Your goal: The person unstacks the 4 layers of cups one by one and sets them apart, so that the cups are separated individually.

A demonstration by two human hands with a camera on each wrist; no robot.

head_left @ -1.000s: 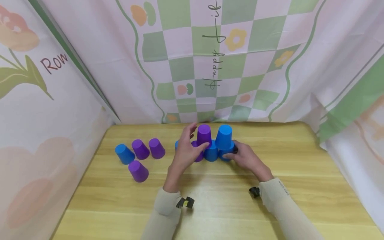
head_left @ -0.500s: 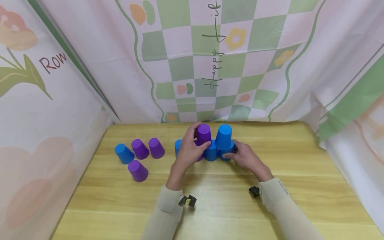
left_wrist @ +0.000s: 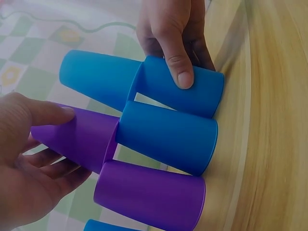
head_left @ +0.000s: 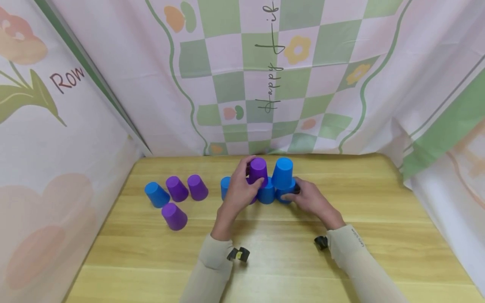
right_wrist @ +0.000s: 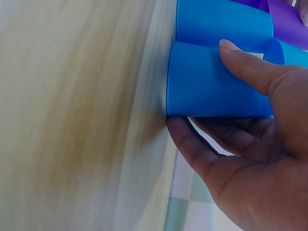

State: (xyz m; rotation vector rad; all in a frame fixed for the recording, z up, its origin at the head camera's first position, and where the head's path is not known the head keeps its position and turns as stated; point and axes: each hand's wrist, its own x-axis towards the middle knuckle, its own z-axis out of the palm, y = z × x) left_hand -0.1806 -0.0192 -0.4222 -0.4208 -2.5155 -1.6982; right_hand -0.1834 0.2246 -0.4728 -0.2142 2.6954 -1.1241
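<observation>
Around upper purple cup [head_left: 258, 168], left fingers [left_wrist: 60, 169] curled.

tons of room on the table [head_left: 280, 261] between the left forearm [head_left: 210, 269] and right forearm [head_left: 365, 267], so you could reach in from the front, but the left hand [head_left: 239, 189] blocks most of the lower purple cup [left_wrist: 151, 195] from there. the right hand [head_left: 310, 198] plugs the lower right blue cup's [right_wrist: 216, 82] side; past it there's a wide stretch. only a skinny gap between the upper purple cup [head_left: 258, 168] and upper blue cup [head_left: 282, 173]. decent lane between the end blue cup [head_left: 225, 185] and the nearest loose purple cup [head_left: 198, 188]. curtain [head_left: 265, 80] walls off the back.
</observation>
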